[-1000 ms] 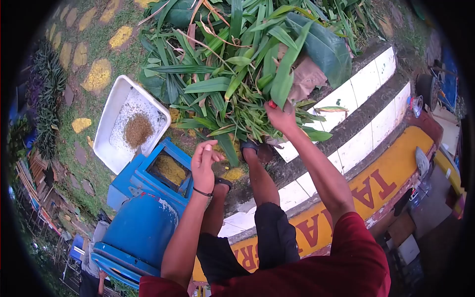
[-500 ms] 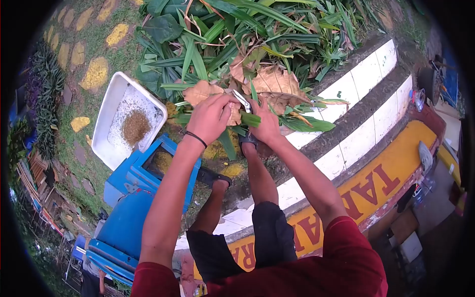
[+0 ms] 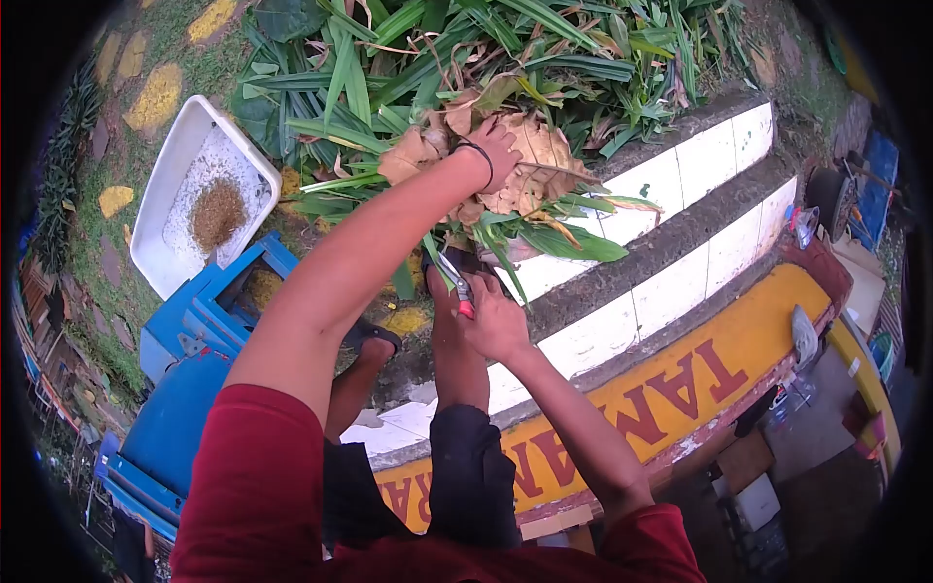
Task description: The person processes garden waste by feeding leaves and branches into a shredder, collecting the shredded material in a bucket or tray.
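My left hand [image 3: 494, 155] reaches into the leaf pile, its bent fingers closed at a large dry brown leaf [image 3: 544, 160]; the fingertips are partly hidden. Nearer to me, my right hand [image 3: 496, 321] is wrapped round pruning shears [image 3: 463, 291] with a red grip, their metal blades pointing up and left. Long green strap leaves [image 3: 501, 248] lie by the blades and under the brown leaf. Another dry leaf [image 3: 413, 155] sits left of my left wrist.
A white tub [image 3: 155, 228] with brown granular material inside stands left, beside a blue bin [image 3: 185, 408]. White-tiled steps [image 3: 671, 282] and a yellow lettered ledge [image 3: 680, 389] run along the right. Cut green leaves [image 3: 437, 58] heap at the back.
My left hand has moved away from the shears, forward onto the dry leaf. My right hand has drawn back toward me with the shears. The view has shifted slightly.
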{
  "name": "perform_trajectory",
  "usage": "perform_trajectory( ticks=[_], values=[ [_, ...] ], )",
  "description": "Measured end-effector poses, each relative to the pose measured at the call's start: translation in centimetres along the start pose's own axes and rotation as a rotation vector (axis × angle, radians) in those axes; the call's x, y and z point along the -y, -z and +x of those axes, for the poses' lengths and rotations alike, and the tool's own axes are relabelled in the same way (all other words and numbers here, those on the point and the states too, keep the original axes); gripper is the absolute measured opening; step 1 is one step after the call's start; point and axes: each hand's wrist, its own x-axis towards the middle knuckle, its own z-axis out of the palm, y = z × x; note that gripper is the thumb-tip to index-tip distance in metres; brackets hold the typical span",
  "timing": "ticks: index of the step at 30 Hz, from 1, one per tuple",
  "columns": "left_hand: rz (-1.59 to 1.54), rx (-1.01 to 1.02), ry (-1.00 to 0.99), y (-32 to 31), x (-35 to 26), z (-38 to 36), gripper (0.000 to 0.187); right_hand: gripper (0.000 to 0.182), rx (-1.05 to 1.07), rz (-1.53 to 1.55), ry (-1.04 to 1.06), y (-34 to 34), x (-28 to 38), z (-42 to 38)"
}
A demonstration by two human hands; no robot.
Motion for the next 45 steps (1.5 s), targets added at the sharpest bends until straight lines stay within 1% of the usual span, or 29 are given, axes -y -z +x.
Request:
perform_trajectory(
  ticks=[1, 2, 3, 5, 9, 11, 12, 16, 19, 20, 21, 23, 25, 26, 28, 29, 30, 31, 33, 34, 35, 36, 37, 39, 40, 41, 43, 44, 45],
  values=[
    [0.014, 0.023, 0.017, -0.8, 0.7, 0.0, 0.068, 0.063, 0.024, 0.037, 0.012, -1.3, -0.3, 0.0],
    [0.025, 0.05, 0.029, -1.9, 1.1, -0.2, 0.077, 0.058, 0.066, 0.07, -0.028, -1.9, 0.1, -0.4],
    [0.023, 0.065, 0.015, -3.6, 1.8, -0.4, 0.077, 0.058, 0.073, 0.085, -0.04, -2.9, -0.1, -0.7],
    [0.037, -0.061, 0.042, -6.7, 3.0, -1.3, 0.09, 0.056, 0.128, 0.121, -0.029, -5.1, -0.6, -1.9],
    [0.074, -0.063, 0.087, -7.8, 3.6, -2.7, 0.096, 0.056, 0.222, 0.132, -0.073, -7.4, -2.1, -3.9],
    [0.148, -0.036, 0.138, -8.1, 3.8, -3.3, 0.098, 0.057, 0.205, 0.109, -0.089, -7.6, -3.1, -4.9],
    [0.198, -0.093, 0.14, -8.5, 4.1, -3.8, 0.098, 0.058, 0.185, 0.086, -0.097, -7.5, -3.6, -5.1],
    [0.234, -0.066, 0.215, -9.1, 5.2, -4.6, 0.097, 0.056, 0.147, 0.061, -0.075, -6.2, -5.3, -5.3],
    [0.102, -0.099, 0.156, -9.5, 5.6, -5.1, 0.073, 0.056, 0.075, 0.092, -0.094, -4.5, -5.2, -4.6],
    [0.069, -0.124, 0.146, -8.0, 5.0, -6.0, 0.059, 0.057, 0.065, 0.09, -0.1, -4.2, -5.2, -4.4],
    [0.07, -0.122, 0.151, -7.1, 4.4, -6.6, 0.059, 0.057, 0.067, 0.09, -0.095, -4.1, -5.3, -4.4],
    [-0.247, -0.031, 0.229, -4.4, 3.4, -7.8, 0.052, 0.059, 0.014, 0.106, -0.09, -3.8, -5.2, -4.3],
    [-0.442, -0.103, 0.256, -0.7, 1.2, -10.1, 0.044, 0.06, 0.031, 0.109, -0.069, -3.5, -5.0, -4.8],
    [-0.459, -0.142, 0.263, 1.4, -0.2, -11.5, 0.042, 0.058, 0.034, 0.12, -0.086, -3.4, -5.0, -5.1],
    [-0.57, -0.246, 0.272, 4.4, -1.9, -13.5, 0.041, 0.056, 0.049, 0.124, -0.113, -2.9, -4.6, -5.7],
    [-0.628, -0.252, 0.299, 6.6, -2.7, -14.5, 0.04, 0.056, 0.04, 0.12, -0.084, -2.3, -4.2, -6.1],
    [-0.692, -0.257, 0.322, 8.6, -3.7, -15.5, 0.039, 0.058, 0.032, 0.119, -0.108, -1.9, -3.8, -6.9],
    [-0.68, -0.273, 0.334, 10.7, -4.6, -16.5, 0.039, 0.06, 0.023, 0.118, -0.135, -1.4, -3.5, -8.0],
    [-1.055, -0.323, 0.308, 14.9, -6.4, -18.6, 0.044, 0.059, -0.029, 0.106, -0.081, 0.1, -2.4, -9.8],
    [-1.051, -0.337, 0.311, 17.1, -7.3, -19.8, 0.044, 0.056, -0.009, 0.205, -0.094, 1.0, -1.8, -10.5],
    [-1.073, -0.468, 0.238, 20.1, -8.4, -21.2, 0.051, 0.054, 0.012, 0.304, -0.114, 1.8, -1.6, -11.2],
    [-1.1, -0.596, 0.169, 22.8, -9.7, -23.0, 0.059, 0.048, -0.021, 0.414, -0.082, 2.3, -1.0, -11.8],
    [-1.101, -0.603, 0.175, 25.5, -10.3, -25.1, 0.059, 0.048, -0.011, 0.422, -0.116, 3.3, -0.8, -12.7],
    [-1.171, -0.412, 0.223, 30.2, -11.5, -28.9, 0.068, 0.049, -0.058, 0.411, -0.08, 6.2, 1.4, -15.2],
    [-1.201, -0.299, 0.284, 31.8, -11.8, -30.6, 0.069, 0.049, -0.065, 0.408, -0.065, 7.4, 2.6, -16.2],
    [-1.194, -0.309, 0.284, 33.1, -12.5, -32.8, 0.069, 0.051, -0.09, 0.386, -0.054, 8.4, 3.4, -17.5],
    [-0.997, -0.457, 0.237, 34.7, -12.9, -38.2, 0.049, 0.054, -0.115, 0.352, -0.026, 10.3, 5.1, -19.7],
    [-0.826, -0.468, 0.171, 34.8, -12.9, -41.0, 0.035, 0.053, -0.127, 0.359, -0.014, 11.3, 6.1, -21.2],
    [-0.822, -0.48, 0.175, 34.6, -13.0, -44.0, 0.035, 0.053, -0.139, 0.363, -0.001, 12.3, 7.3, -22.9]
  ],
)
